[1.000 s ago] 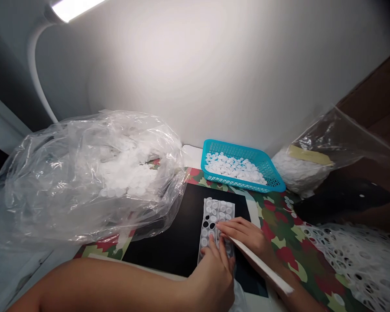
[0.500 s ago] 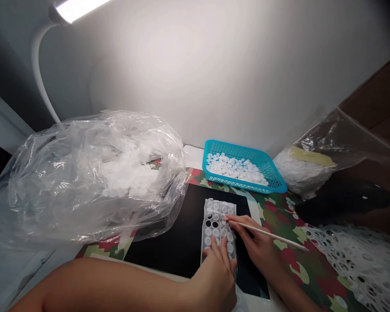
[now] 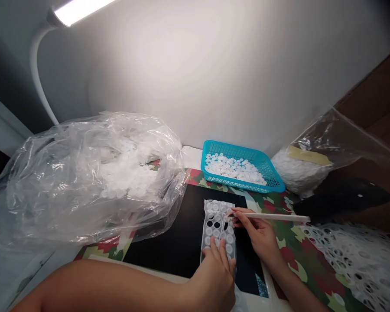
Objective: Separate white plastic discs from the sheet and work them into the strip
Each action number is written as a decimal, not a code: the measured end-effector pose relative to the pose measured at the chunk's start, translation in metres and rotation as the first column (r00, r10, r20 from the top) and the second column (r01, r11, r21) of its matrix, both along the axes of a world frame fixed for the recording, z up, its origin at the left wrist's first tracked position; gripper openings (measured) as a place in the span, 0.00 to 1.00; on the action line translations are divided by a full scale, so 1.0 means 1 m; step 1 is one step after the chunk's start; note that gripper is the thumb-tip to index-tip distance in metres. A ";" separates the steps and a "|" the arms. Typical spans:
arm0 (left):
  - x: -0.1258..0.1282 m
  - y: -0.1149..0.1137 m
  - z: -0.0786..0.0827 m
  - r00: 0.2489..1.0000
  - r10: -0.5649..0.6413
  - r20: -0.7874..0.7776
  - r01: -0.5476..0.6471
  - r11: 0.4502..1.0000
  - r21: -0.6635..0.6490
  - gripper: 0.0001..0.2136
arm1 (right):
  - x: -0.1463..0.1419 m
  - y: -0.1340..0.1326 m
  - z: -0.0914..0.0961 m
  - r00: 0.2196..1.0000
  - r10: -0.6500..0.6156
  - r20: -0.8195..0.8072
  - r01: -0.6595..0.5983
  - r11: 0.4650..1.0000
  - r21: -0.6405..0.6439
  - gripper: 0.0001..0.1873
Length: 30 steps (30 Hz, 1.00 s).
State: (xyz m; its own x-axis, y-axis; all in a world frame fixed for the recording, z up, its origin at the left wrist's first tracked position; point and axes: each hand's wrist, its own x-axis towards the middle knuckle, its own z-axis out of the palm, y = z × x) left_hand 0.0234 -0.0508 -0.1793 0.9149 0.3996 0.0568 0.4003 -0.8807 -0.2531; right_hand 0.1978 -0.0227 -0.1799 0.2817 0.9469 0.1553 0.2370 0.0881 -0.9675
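A pale, translucent sheet [image 3: 209, 241] with rows of round white pieces lies on a black mat [image 3: 169, 242]. My left hand [image 3: 216, 271] presses down on its near part, fingers spread and stretched out. Pinched between the fingers of my right hand [image 3: 258, 232] is a slim white stick-like tool [image 3: 276, 216], its inner end over the right-hand columns of the sheet. Several round openings in the sheet show black, some of them close to the tool's tip. The tip itself is too small to make out.
Behind the sheet stands a blue plastic basket [image 3: 243, 186] of small white discs. A large clear bag [image 3: 68, 186] of white pieces fills the left. Another bag [image 3: 299, 169] and a heap of perforated white sheets [image 3: 360, 264] lie at right. A lamp [image 3: 35, 69] arches overhead.
The tool in my right hand has swung from a downward slant to nearly level. A dark opening now shows near its tip. My left hand stays about where it was.
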 end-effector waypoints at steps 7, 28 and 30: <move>-0.001 0.002 0.009 0.998 -0.014 -0.059 0.010 0.998 -0.061 0.20 | 0.014 0.006 -0.003 0.926 -0.211 -0.312 0.189 0.977 -0.099 0.16; 0.003 0.006 0.028 0.987 -0.025 -0.158 -0.003 0.985 -0.172 0.20 | 0.036 -0.004 0.017 0.899 0.371 0.234 -0.328 0.922 -0.205 0.13; 0.002 0.006 0.023 0.992 -0.017 -0.125 -0.003 0.988 -0.155 0.20 | 0.037 -0.003 0.021 0.882 0.420 0.213 -0.386 0.904 -0.183 0.11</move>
